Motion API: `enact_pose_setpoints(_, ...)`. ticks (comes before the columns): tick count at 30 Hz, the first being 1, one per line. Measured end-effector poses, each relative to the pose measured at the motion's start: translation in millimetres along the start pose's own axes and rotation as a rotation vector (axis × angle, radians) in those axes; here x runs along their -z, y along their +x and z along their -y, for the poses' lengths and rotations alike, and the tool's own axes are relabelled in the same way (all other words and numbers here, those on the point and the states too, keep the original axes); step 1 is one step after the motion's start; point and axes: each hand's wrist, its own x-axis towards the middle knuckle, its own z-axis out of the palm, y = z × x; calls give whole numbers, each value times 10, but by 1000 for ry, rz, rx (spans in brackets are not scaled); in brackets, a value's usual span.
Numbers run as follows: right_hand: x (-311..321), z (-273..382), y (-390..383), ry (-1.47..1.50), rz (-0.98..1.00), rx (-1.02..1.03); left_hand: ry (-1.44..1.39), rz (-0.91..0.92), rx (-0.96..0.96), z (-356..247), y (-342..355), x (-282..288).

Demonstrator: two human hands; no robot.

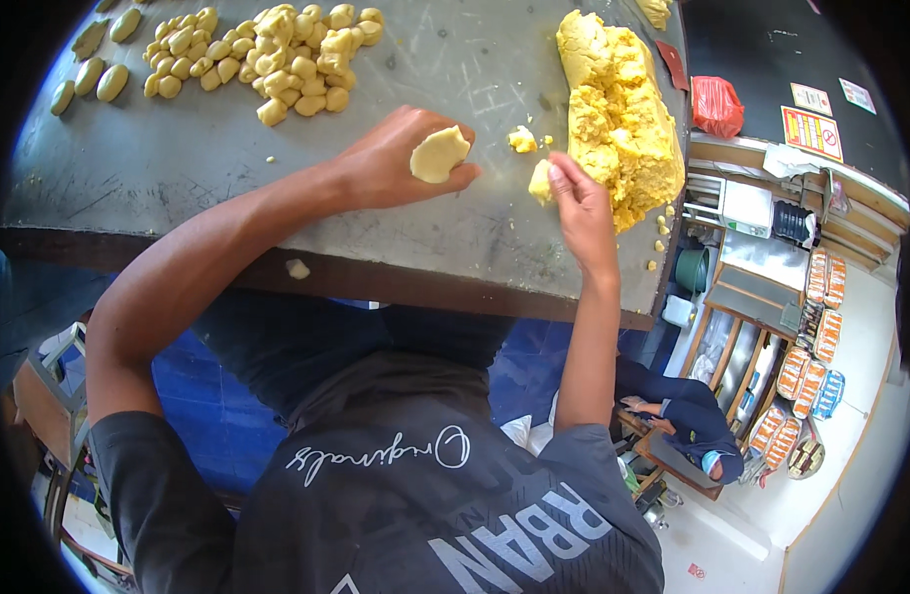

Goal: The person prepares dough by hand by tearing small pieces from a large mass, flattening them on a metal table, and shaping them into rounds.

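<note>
My left hand (376, 166) is curled, with a thin, pale round of dough (438, 155) resting over its thumb and forefinger. Pinched between the fingertips of my right hand (586, 213) is a small piece of yellow crumbly filling (541, 182). Right beside that hand lies a large, rough-surfaced block of the same yellow filling (625, 124). A loose yellow lump (522, 140) with crumbs around it sits on the metal table between my hands. Farther left, a heap of small pale dough balls (302, 64) stands beyond my left hand.
Several smooth oval dough pieces (111, 82) lie at the far left of the metal table (455, 252). A reddish-brown flat piece (671, 65) is behind the yellow block. Past the table's right edge are a red plastic bag (717, 107) and a seated person (695, 426) beside wooden benches.
</note>
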Motion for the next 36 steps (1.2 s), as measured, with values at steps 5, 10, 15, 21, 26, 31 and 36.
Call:
enact_pose_setpoints(5,-290,-344,42,117,-8,250,62,-106,-62,68,-3,-38)
enact_pose_setpoints(10,-188,-295,-1,-135,74,286,26,33,67,-5,2,46)
enact_pose_setpoints(15,-361,-288,16,-627,-54,664,10,24,0,12,18,10)
enact_pose_setpoints(21,-449,-411,59,-878,-99,664,2,65,37,-7,35,33)
enact_pose_setpoints(26,-226,-179,2,-486,-30,464,-8,23,-15,20,31,18)
enact_pose_setpoints(31,-43,-18,-13,-514,93,472,20,16,-10,34,28,36)
enact_pose_setpoints(36,-267,-140,110,-826,115,756,24,7,-12,14,43,54)
